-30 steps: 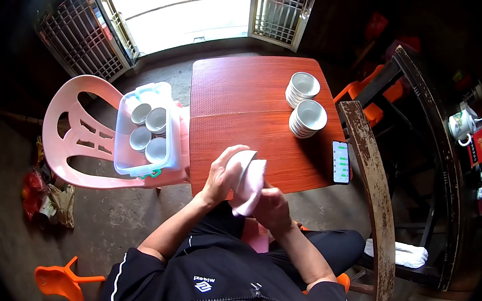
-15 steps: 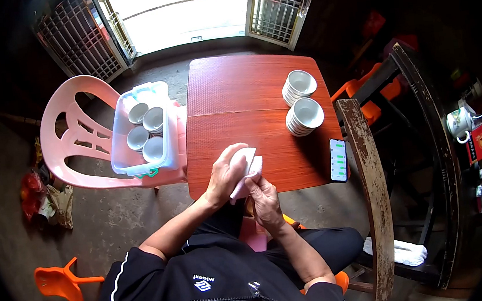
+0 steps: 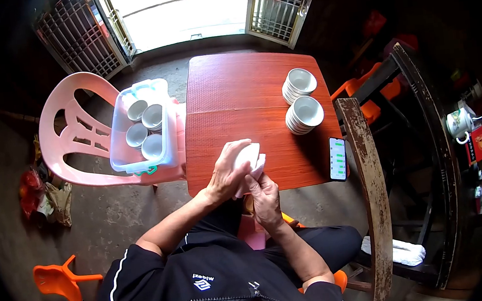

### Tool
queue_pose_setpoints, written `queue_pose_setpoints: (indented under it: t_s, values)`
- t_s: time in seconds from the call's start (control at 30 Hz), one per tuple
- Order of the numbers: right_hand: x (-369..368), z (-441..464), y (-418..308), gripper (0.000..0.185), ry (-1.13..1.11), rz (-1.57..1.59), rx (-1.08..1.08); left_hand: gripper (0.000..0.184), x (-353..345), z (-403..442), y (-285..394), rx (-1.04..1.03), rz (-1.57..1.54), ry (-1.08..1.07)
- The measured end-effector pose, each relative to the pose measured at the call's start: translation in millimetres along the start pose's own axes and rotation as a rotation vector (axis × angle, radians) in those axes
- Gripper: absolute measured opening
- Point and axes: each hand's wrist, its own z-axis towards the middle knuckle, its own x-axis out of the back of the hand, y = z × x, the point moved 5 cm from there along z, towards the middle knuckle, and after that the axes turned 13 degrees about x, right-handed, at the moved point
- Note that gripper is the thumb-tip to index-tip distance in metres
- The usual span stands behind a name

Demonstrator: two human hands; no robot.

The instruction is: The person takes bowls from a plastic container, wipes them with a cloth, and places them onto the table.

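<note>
My left hand [image 3: 227, 175] is closed round a white bowl [image 3: 248, 155] that is tipped on its side above the near edge of the red table. A white cloth [image 3: 260, 165] lies against the bowl's right side, pinched in my right hand [image 3: 266, 199]. The hands nearly touch, and they hide part of both the bowl and the cloth. Beyond them on the right of the table stand two stacks of white bowls, a nearer stack [image 3: 305, 114] and a farther stack [image 3: 299, 81].
On a pink chair [image 3: 53, 125] to the left sits a clear plastic tub [image 3: 115, 157] with several stacked bowls. A phone [image 3: 337, 158] lies at the right edge of the table [image 3: 235, 87]. A worn wooden bench [image 3: 373, 196] stands close on the right; an orange stool [image 3: 62, 286] is lower left.
The bowl has turned slightly within my left hand, and the cloth has shifted along its side. The whole view has tilted a little; the bowl stacks and tub stay put.
</note>
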Motion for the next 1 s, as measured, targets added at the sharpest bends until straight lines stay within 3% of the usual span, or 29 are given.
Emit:
queue_pose_setpoints:
  t_s: [0.07, 0.1, 0.13, 0.2, 0.23, 0.33, 0.37, 0.4, 0.47, 0.5, 0.6, 0.63, 0.73, 0.77, 0.8, 0.87, 0.9, 0.93, 1.0]
  values:
    - [1.5, -2.7, -12.1, 0.017, -0.126, -0.618, 0.166, 0.058, -9.0, 3.7, -10.3, 0.464, -0.644, -0.168]
    - [-4.9, -3.3, -22.6, 0.014, -0.343, -0.890, 0.478, 0.062, -12.7, 1.9, -20.0, 0.757, -0.997, -0.179]
    - [-10.2, -7.2, -13.1, 0.022, -0.576, -1.183, 0.803, 0.059, -9.5, 7.7, -14.7, 0.908, -1.015, -0.268]
    - [-13.8, 0.1, -2.3, 0.029, -0.753, -1.235, 0.848, 0.051, -6.8, 7.7, -15.1, 0.981, -0.925, -0.568]
    - [-14.0, 1.1, 1.9, 0.033, -0.749, -1.447, 0.802, 0.043, -8.3, 10.2, 4.2, 0.955, -0.934, -0.576]
    - [-23.4, 0.2, -5.2, 0.034, -0.580, -1.542, 0.756, 0.037, 0.4, 14.6, -21.4, 0.895, -0.699, -0.388]
    - [-19.1, -5.8, -0.1, 0.032, -0.566, -1.381, 0.710, 0.033, -1.7, 14.5, -16.3, 0.863, -0.859, -0.420]
    - [-13.3, -5.2, 3.0, 0.031, -0.502, -0.988, 0.490, 0.033, -2.1, 11.5, -26.0, 0.923, -0.903, -0.324]
    - [-13.9, -3.3, -3.7, 0.029, -0.459, -0.546, 0.167, 0.036, -5.4, 6.8, -11.3, 1.036, -1.062, -0.375]
    - [-12.6, -1.3, -1.9, 0.031, -0.568, -0.663, 0.243, 0.038, -6.2, 8.7, -4.7, 1.012, -1.009, -0.276]
    - [-15.6, 11.0, -6.5, 0.040, -0.698, -1.513, 0.570, 0.038, -12.5, 6.3, -13.1, 1.027, -0.946, -0.406]
    - [-5.5, 4.9, 5.3, 0.049, -0.744, -1.687, 0.784, 0.037, -8.5, 6.8, -47.6, 1.044, -0.848, -0.241]
    - [-16.5, 7.4, -0.9, 0.045, -0.585, -1.555, 0.673, 0.037, 1.8, 16.4, -41.9, 0.892, -0.579, -0.222]
    - [-6.4, 3.9, 10.7, 0.041, -0.508, -1.210, 0.558, 0.036, 4.5, 19.0, -39.3, 0.751, -0.480, -0.203]
    - [8.7, -1.1, 23.1, 0.037, -0.432, -0.867, 0.311, 0.036, 7.5, 20.8, -36.2, 0.614, -0.379, -0.170]
    - [20.3, -10.3, 35.0, 0.030, -0.253, -0.169, -0.163, 0.037, 5.0, 15.0, -6.8, 0.564, -0.290, -0.085]
    - [17.8, -5.5, 20.0, 0.032, -0.170, 0.164, -0.045, 0.039, 5.5, 12.8, 7.3, 0.291, -0.133, 0.037]
    - [-4.7, 7.2, -15.2, 0.035, 0.161, 0.471, -0.219, 0.032, 4.1, 11.5, 10.3, -0.118, 0.061, 0.087]
    - [-1.5, 11.4, -22.0, 0.026, 0.104, 0.425, -0.142, 0.030, -2.8, 10.5, 14.4, -0.072, -0.105, 0.096]
